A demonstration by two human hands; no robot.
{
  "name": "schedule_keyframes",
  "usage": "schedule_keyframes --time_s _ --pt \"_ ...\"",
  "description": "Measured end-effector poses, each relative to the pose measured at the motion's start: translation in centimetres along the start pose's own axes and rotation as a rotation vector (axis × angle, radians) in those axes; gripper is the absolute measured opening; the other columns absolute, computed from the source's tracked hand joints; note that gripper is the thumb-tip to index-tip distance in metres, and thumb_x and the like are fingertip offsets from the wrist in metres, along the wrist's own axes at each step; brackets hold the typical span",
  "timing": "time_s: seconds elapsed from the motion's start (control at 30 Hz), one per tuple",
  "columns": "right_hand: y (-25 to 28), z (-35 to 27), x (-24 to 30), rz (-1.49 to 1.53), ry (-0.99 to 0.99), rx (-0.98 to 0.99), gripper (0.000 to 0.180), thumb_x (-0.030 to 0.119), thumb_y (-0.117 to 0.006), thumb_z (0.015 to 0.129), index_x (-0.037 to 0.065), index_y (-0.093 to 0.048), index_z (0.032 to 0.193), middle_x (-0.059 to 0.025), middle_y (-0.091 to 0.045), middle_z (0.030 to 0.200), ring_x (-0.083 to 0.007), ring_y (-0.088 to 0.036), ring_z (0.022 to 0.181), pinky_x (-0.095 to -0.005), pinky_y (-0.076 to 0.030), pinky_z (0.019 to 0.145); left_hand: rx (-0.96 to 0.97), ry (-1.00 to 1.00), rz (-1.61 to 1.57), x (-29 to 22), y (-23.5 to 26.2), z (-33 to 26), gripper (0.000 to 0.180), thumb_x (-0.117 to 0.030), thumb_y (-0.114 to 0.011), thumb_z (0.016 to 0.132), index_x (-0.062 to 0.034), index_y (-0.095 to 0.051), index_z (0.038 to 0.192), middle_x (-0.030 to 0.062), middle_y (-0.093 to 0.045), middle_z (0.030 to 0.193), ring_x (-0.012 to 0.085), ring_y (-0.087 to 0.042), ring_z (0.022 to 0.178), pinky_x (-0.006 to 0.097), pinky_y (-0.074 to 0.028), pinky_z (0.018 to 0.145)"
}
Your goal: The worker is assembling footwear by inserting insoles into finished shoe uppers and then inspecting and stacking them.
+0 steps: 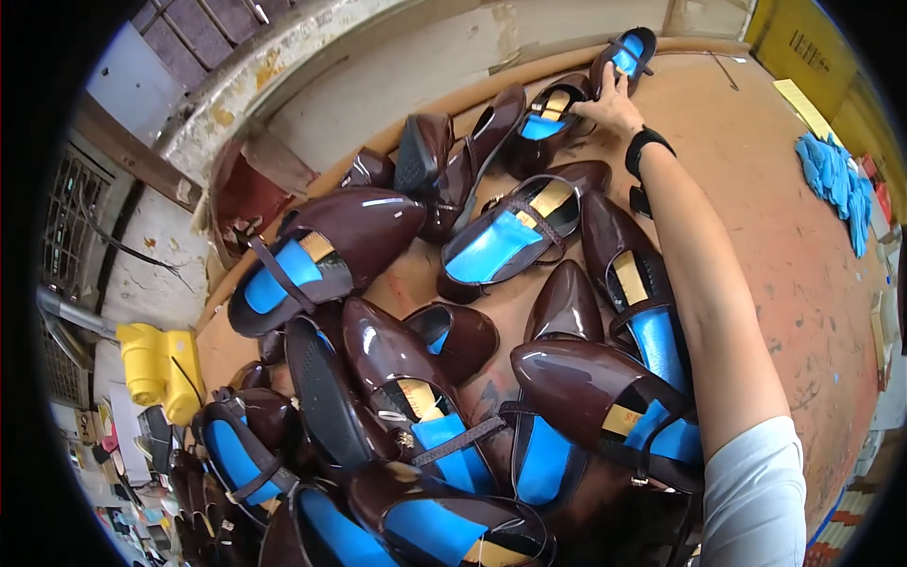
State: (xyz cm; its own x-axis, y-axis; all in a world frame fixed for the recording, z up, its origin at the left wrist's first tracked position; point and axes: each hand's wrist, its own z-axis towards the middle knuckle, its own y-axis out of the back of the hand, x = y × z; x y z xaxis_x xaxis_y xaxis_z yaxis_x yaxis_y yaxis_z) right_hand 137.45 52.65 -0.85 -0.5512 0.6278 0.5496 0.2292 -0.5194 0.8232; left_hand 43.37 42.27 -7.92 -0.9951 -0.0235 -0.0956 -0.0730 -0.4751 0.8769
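My right hand (614,111), with a black band on the wrist, reaches to the far edge of the table. Its fingers are apart, their tips at the near side of a small dark brown shoe (646,47) with a blue insole. The thumb points left toward another brown strapped shoe (539,127) beside it. Whether the fingertips touch either shoe is hard to tell. Several glossy brown shoes lie heaped nearer to me, among them one with a pointed toe (373,222) and one strapped shoe (496,248) in the middle. My left hand is out of view.
The brown tabletop (784,312) has a raised far rim (491,80). Blue gloves (836,184) lie at the right, near a yellow strip (803,106) and a yellow bin wall (803,47). A yellow machine part (161,369) stands at the left, beyond the table edge.
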Motion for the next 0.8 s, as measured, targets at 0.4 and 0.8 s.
schedule_keyframes --time_s 0.4,0.8 --pt "0.9 -1.1 0.3 0.100 0.153 0.042 0.085 0.025 -0.063 0.076 0.000 -0.033 0.152 -0.0302 -0.057 0.134 -0.0407 -0.058 0.123 -0.0407 -0.047 0.105 -0.026 0.004 0.072 -1.2 6.3 -1.3 0.048 -0.035 -0.044 0.105 -0.0066 -0.052 0.143 0.0264 -0.034 0.154 0.0425 -0.034 0.140 0.051 -0.025 0.118" --pt "16.8 -28.0 17.0 0.378 1.069 0.177 0.051 -0.003 -0.053 0.076 0.007 -0.061 0.125 -0.0183 -0.067 0.112 -0.0365 -0.065 0.107 -0.0450 -0.054 0.092 -0.113 0.011 -0.007 -3.3 22.7 0.1 0.048 -0.036 -0.044 0.105 -0.0063 -0.053 0.142 0.0255 -0.036 0.154 0.0413 -0.035 0.140 0.051 -0.024 0.118"
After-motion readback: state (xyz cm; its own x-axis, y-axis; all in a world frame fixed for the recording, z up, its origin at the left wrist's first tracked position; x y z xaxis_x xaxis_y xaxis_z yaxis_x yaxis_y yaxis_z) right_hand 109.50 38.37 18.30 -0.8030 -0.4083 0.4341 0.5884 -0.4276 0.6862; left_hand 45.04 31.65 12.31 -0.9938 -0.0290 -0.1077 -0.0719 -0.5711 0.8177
